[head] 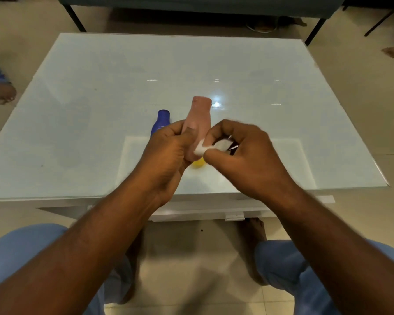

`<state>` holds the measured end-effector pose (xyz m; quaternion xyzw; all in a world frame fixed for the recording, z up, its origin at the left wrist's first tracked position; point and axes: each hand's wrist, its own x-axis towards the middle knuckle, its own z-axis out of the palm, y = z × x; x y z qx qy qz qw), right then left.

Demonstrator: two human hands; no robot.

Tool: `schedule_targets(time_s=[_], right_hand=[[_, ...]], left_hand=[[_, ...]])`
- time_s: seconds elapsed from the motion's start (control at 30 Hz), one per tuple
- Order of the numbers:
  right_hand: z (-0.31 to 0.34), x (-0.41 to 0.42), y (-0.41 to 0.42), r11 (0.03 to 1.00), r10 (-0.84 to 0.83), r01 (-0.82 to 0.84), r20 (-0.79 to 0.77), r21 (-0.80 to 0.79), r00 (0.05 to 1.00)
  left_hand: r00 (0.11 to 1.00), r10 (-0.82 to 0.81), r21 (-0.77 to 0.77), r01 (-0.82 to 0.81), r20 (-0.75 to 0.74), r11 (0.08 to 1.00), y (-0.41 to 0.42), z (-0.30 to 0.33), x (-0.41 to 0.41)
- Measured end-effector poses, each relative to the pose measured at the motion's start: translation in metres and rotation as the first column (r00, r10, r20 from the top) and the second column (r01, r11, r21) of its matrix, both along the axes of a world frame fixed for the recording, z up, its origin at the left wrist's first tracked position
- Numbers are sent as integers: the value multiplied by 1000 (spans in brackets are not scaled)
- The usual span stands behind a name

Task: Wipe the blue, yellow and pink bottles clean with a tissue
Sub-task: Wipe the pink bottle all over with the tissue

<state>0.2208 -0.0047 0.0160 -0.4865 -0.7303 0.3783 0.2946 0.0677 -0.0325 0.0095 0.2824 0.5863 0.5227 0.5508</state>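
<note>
The left hand (168, 151) grips a pink plastic bottle (198, 119) above the pale glass table (77, 110), while the right hand (243, 153) pinches a crumpled white tissue (210, 145) against its lower side. A blue plastic bottle (161, 121) stands at ten o'clock of the pink one; a yellow bottle (198, 164) peeks out at six o'clock, mostly hidden.

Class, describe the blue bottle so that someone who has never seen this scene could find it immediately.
Start at the pale glass table and find the left hand holding the pink bottle. Just beyond that hand's knuckles stands the blue bottle, partly hidden. It is the only dark blue thing on the table, and no hand touches it.
</note>
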Motion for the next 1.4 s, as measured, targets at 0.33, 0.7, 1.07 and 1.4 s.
schedule_targets(time_s=[0.33, 0.7, 1.07, 1.4], right_hand=[[5, 3, 9, 971, -217, 236, -265, 40, 939], [4, 1, 13, 957, -248, 277, -256, 86, 934], [0, -4, 0, 987, -104, 118, -131, 110, 986], [4, 2, 7, 958, -268, 286, -256, 34, 929]], left_hand=[[993, -10, -46, 16, 117, 999, -2, 5, 3], [996, 7, -95, 1, 85, 995, -2, 6, -4], [988, 75, -83, -64, 132, 994, 2, 2, 0], [997, -61, -37, 63, 55, 997, -2, 4, 3]])
